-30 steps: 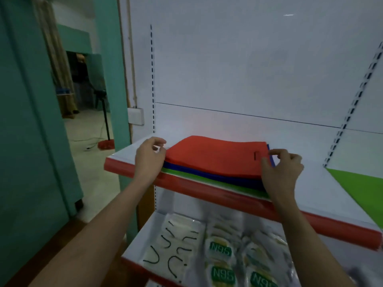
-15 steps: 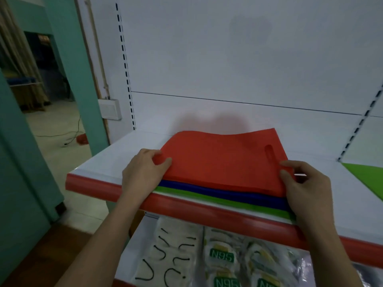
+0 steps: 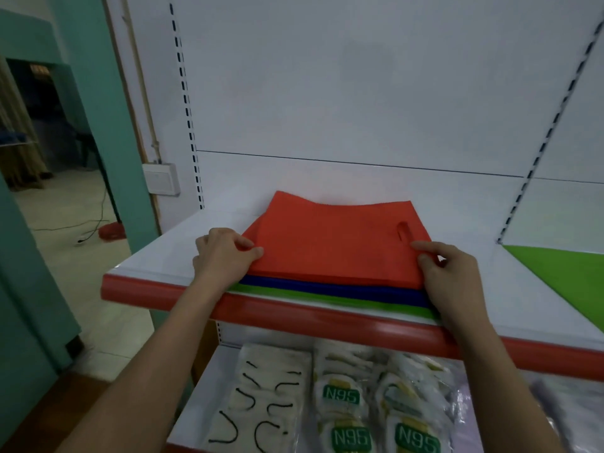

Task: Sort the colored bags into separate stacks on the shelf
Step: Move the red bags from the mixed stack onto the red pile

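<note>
Nearest us, mask packs (image 3: 343,400) lie on the lower shelf. Above, on the shelf (image 3: 157,256), our left hand (image 3: 222,256) and right hand (image 3: 452,273) each pinch a near corner of the red bag (image 3: 333,243), topping the blue bag (image 3: 327,287) and green bag (image 3: 327,297). Another green bag (image 3: 568,273) lies right.

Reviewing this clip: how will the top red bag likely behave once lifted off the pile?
The red bag is probably floppy: its far edge already waves. It looks thin and flat, so likely light. The left hand and right hand pinch opposite corners, which should limit sagging.
</note>
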`<state>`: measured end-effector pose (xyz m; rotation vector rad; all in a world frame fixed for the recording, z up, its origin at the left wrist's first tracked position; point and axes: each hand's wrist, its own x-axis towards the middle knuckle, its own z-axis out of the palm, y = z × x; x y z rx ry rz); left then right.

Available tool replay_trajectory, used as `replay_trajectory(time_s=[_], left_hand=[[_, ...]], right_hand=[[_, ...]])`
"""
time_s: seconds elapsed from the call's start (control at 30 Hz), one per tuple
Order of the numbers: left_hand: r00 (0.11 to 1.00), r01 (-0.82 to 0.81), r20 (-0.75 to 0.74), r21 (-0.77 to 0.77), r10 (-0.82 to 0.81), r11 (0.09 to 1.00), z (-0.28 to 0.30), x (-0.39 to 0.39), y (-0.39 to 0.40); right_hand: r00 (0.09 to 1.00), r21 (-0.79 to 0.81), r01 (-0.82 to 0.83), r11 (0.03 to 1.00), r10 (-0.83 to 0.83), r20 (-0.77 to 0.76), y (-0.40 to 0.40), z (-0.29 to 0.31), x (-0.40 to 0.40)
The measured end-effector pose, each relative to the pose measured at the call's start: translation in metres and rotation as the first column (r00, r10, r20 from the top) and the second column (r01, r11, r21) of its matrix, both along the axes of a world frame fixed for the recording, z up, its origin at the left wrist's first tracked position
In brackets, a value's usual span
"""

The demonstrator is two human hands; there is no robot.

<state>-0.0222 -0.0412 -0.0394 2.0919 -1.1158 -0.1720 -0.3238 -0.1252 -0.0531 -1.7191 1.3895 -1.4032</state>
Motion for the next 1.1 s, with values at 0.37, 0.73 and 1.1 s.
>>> replay_trajectory(time_s=[0.37, 0.73, 1.1], left_hand=[[0.755, 0.282, -0.428, -0.472, -0.497, 0.835, 0.039, -0.046, -0.003], [0.472, 0.625, -0.439, -0.445, -0.765, 0.641, 0.033, -0.218, -0.019], [0.216, 0.72, -0.452, -0.524, -0.865, 0.454, 0.024, -0.456, 0.022]], right_hand=[[0.983, -0.053, 0.135, 0.989, -0.127, 0.131, 0.051, 0.054, -0.047], [0.875, 0.078, 0.393, 0.916, -0.399, 0.276, 0.158, 0.049, -0.208], [0.792, 0.132, 0.544, 0.829, -0.559, 0.245, 0.273, 0.046, -0.402]])
